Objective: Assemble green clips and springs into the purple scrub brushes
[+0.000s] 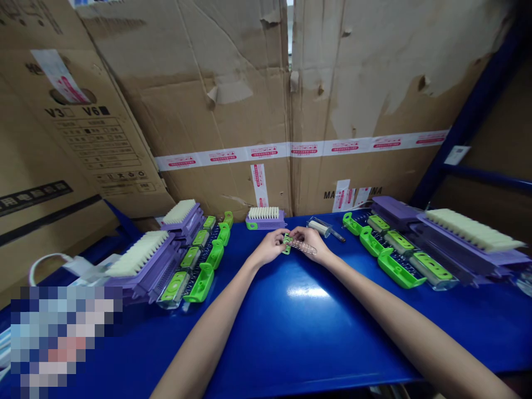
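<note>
Over the middle of the blue table, my left hand (pixel 269 247) pinches a small green plate (pixel 286 244) with holes in it. Close beside it, my right hand (pixel 313 241) is closed around a shiny coil spring (pixel 304 246), whose near end meets the green plate. Whether the two parts are joined cannot be made out. Just behind the hands sits a purple block with cream bristles (pixel 266 213) and a green end. Beyond my right hand lies a clear case with a white insert (pixel 319 226), a dark-tipped stick next to it.
Purple bristle blocks (pixel 139 255), green-topped clear pieces (pixel 190 256) and bright green brackets with springs (pixel 200 282) line the left. Similar brackets (pixel 399 269) and purple blocks (pixel 474 230) are on the right. Cardboard (pixel 224 111) walls the back; a blue post (pixel 461 111) stands right.
</note>
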Demonstrator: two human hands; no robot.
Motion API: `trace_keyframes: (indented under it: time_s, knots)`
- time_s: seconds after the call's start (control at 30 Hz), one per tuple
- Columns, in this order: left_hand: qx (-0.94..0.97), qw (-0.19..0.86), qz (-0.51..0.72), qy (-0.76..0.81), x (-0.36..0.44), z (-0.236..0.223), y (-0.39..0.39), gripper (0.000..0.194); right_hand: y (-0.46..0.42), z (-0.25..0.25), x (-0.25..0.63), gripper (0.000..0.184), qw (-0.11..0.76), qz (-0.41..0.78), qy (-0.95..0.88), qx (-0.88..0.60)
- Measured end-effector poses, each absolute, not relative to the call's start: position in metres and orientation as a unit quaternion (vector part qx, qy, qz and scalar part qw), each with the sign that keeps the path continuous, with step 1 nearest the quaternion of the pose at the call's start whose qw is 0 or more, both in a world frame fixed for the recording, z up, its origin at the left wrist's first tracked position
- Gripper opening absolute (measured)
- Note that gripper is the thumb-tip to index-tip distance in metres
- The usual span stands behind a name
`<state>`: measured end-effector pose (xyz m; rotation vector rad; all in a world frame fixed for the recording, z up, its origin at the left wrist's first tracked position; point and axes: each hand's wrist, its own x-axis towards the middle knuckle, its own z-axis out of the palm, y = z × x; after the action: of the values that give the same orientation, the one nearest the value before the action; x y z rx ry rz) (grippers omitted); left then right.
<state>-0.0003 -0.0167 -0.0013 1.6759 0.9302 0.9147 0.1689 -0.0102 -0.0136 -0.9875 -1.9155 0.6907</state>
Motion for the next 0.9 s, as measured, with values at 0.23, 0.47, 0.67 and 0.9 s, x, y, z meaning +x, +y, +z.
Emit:
trace_keyframes:
  time_s: [0.23, 0.47, 0.67, 0.9]
  knots:
    - [0.677, 0.504, 0.386, 0.374, -0.004, -0.006, -0.016, 0.064, -0.014, -0.010, 0.172, 0.021, 0.421, 0.281, -0.772, -0.385]
    - [0.660, 0.480, 0.431, 0.386, -0.001, -0.010, -0.014, 0.068, -0.022, -0.008, 0.166, 0.033, 0.441, 0.209, -0.787, -0.377]
    - [0.680, 0.441, 0.431, 0.396, 0.001, -0.015, -0.014, 0.073, -0.018, -0.013, 0.164, 0.022, 0.505, 0.181, -0.764, -0.358]
    - [0.709, 0.337, 0.433, 0.443, 0.007, -0.016, -0.017, 0.067, -0.019, -0.015, 0.159, 0.021, 0.527, 0.210, -0.741, -0.359]
